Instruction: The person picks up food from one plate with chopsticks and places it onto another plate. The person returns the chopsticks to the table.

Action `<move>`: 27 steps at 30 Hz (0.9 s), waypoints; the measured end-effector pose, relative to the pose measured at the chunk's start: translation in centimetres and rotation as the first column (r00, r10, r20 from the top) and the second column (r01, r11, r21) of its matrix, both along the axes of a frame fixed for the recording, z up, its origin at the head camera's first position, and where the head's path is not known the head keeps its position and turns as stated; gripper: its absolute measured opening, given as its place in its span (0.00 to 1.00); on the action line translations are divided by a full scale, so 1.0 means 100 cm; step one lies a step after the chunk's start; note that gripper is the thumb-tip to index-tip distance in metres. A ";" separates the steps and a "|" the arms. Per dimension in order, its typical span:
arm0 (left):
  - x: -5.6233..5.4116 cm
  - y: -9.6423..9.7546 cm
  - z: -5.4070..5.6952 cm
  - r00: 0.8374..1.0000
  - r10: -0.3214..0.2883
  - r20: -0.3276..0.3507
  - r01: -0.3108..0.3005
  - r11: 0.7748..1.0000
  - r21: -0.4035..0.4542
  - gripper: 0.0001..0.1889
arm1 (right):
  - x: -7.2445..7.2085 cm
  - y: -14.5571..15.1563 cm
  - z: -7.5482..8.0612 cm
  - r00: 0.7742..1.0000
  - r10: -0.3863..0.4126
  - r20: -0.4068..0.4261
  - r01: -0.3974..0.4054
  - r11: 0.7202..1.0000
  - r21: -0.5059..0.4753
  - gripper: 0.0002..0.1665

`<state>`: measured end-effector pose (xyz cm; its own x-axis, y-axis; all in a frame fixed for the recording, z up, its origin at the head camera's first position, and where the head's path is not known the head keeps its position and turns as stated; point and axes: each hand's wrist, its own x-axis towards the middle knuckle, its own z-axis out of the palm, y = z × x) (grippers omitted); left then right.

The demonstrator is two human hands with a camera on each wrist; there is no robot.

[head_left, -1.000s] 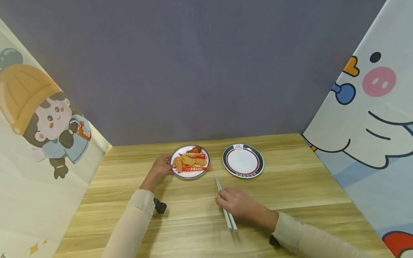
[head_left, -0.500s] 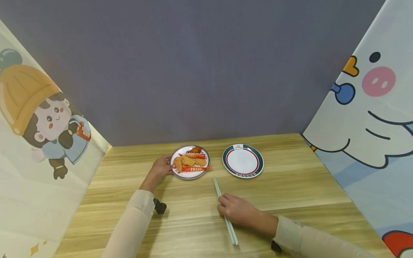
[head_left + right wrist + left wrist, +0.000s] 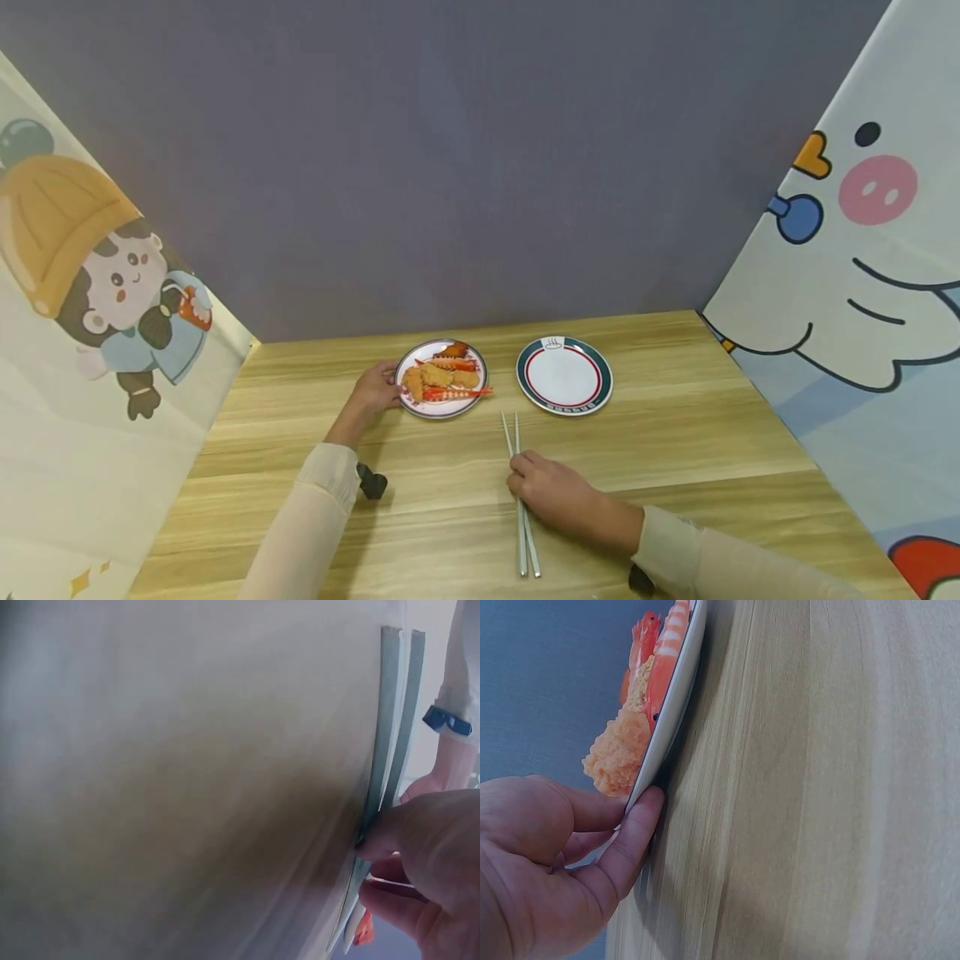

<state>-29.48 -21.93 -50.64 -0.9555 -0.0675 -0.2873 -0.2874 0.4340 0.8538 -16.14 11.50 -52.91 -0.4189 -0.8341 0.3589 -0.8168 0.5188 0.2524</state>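
In the head view my left hand (image 3: 375, 390) holds the left rim of a small white plate (image 3: 429, 412) with a dark edge. The left wrist view shows the rim pinched between thumb and fingers. On that plate lie red striped shrimp (image 3: 456, 393) and golden fried pieces (image 3: 435, 375); one shrimp sticks out past the right rim. My right hand (image 3: 551, 490) grips a pair of pale grey-green chopsticks (image 3: 522, 537) near their middle, over the table. Their thin tips point away from me and stand slightly apart, and the sticks cross under the hand.
Right of the food plate stands a bare white plate (image 3: 564, 377) with a green band and red ring. Both plates are near the back of the wooden table (image 3: 675, 417). A grey panel (image 3: 480, 167) rises behind, with cartoon-printed panels at both sides.
My right hand has shifted slightly toward me, and the chopsticks have turned more upright in the view. They have gone from side by side to crossed, tips parted. My left hand has stayed put.
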 end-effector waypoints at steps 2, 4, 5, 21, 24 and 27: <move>0.000 0.000 -0.002 1.000 -0.002 -0.001 0.002 1.000 0.001 0.30 | -0.002 0.001 0.000 1.000 -0.001 0.023 0.001 1.000 -0.004 0.04; 0.000 0.000 -0.003 1.000 0.001 0.000 -0.001 1.000 0.008 0.30 | -0.003 0.002 0.000 0.999 0.009 0.044 -0.008 1.000 -0.014 0.05; 0.000 0.000 -0.003 1.000 0.005 0.000 -0.005 1.000 0.017 0.30 | -0.004 0.003 0.000 0.999 0.013 0.052 -0.012 1.000 -0.018 0.05; 0.000 0.000 0.001 1.000 0.014 -0.007 -0.013 1.000 0.008 0.30 | -0.006 0.003 0.006 0.980 -0.026 0.198 0.018 0.999 0.045 0.05; 0.000 -0.001 0.000 1.000 0.008 -0.003 -0.008 1.000 0.007 0.30 | -0.007 0.002 0.004 0.981 -0.029 0.193 0.022 0.999 0.041 0.04; 0.002 -0.001 0.002 1.000 0.000 0.001 0.000 1.000 -0.030 0.31 | -0.008 0.002 0.004 0.983 -0.017 0.183 0.012 0.999 0.030 0.05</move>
